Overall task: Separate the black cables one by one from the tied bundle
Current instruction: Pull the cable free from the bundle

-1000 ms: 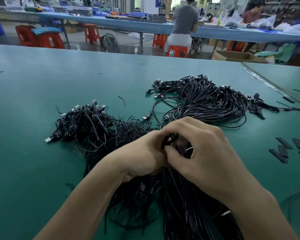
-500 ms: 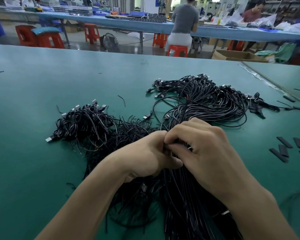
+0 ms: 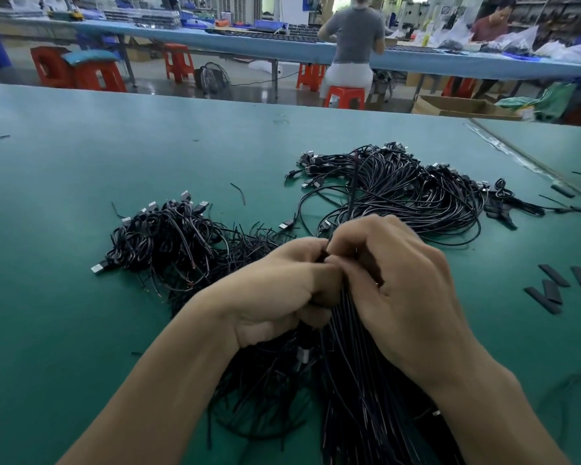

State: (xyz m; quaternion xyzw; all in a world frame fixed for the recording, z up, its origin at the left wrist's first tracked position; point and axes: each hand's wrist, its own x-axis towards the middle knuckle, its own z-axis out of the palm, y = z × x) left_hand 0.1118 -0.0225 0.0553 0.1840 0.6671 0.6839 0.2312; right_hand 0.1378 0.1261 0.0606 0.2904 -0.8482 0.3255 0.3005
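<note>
A thick bundle of black cables (image 3: 359, 397) lies on the green table (image 3: 64, 313), running from the lower edge up under both hands. My left hand (image 3: 282, 290) grips the bundle's top end, fingers curled round it. My right hand (image 3: 396, 283) presses against the left and pinches one thin black cable (image 3: 352, 189), which stands up and away from the hands. The bundle's tie is hidden by my fingers.
A tangled heap of cables with USB plugs (image 3: 168, 239) lies to the left, and a bigger loose pile (image 3: 403, 193) lies beyond the hands. Short black strips (image 3: 550, 290) lie at the right. A person on an orange stool (image 3: 344, 95) sits at the far workbench.
A single cable now sticks up from between my fingers; it was not showing before. Both hands have stayed together at the top of the bundle.
</note>
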